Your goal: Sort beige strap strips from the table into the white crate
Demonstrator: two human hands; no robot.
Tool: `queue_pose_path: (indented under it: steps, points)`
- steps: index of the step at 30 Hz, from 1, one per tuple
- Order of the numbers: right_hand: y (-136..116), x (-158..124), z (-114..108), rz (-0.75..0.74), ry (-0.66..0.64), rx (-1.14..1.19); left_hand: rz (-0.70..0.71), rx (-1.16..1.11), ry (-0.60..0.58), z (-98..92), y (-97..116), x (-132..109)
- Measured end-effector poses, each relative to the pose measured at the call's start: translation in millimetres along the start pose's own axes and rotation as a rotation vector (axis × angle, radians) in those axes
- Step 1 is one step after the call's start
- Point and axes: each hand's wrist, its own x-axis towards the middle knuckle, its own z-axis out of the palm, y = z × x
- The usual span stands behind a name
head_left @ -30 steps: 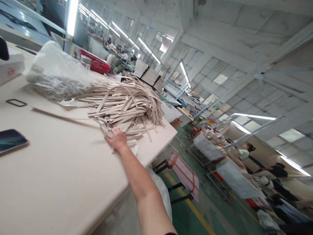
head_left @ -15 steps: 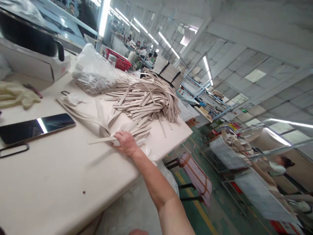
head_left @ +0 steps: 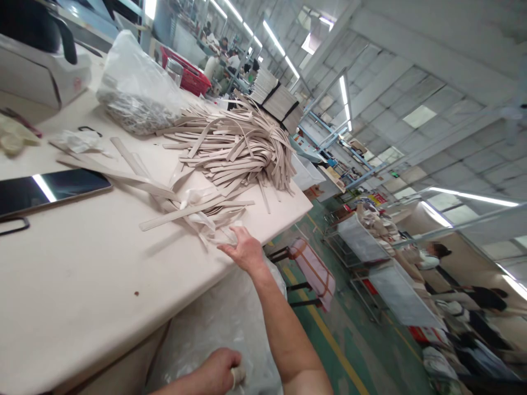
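Note:
My right hand [head_left: 247,249] is at the table's edge, thumb spread from the fingers. It touches or nearly touches thin white plastic scraps [head_left: 220,235] beside a small loose group of flat beige strips [head_left: 177,211]. Low in the view, above a clear plastic bag, my left hand [head_left: 220,368] is closed. Something pale shows at its fingers, too small to make out. Behind the loose strips lies a large bundle of beige strips [head_left: 242,148], bent over and gathered toward its right side.
On the white table [head_left: 90,296] are a dark phone [head_left: 61,192], a clear bag of small pieces [head_left: 135,104], a white box [head_left: 37,71] and a red basket [head_left: 189,74]. The clear plastic bag [head_left: 206,323] hangs below the edge. A pink-covered stool [head_left: 315,269] stands right. Other people work farther off.
My right hand has let go of the loose strips and shifted right, toward the table's edge. My left hand has come up into view from below. The camera view has shifted.

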Motion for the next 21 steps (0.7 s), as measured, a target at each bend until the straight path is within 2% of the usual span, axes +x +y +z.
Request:
queue_pose_path:
  steps: [4,7,10,13,18,21]
  points:
    - [-2.0,-3.9,18.0,0.144,0.002,-0.032,-0.01,0.003,0.025,-0.1,4.5,-4.3]
    - [2.3,4.9,14.4,0.218,-0.043,0.046,-0.026,0.026,0.019,-1.6,6.5,-4.5]
    - [2.0,14.5,4.4,0.193,-0.064,0.131,-0.038,0.034,0.017,-1.1,6.3,-3.5]
    - [-13.2,23.6,3.5,0.152,-0.02,0.142,-0.044,0.036,0.024,1.9,4.1,-1.8]
    - [-48.5,43.9,27.6,0.215,-0.049,0.007,-0.028,0.044,0.04,2.9,1.1,-1.0]
    - [-45.5,56.9,29.3,0.24,-0.035,-0.001,-0.008,0.04,0.037,0.7,1.0,-1.5]
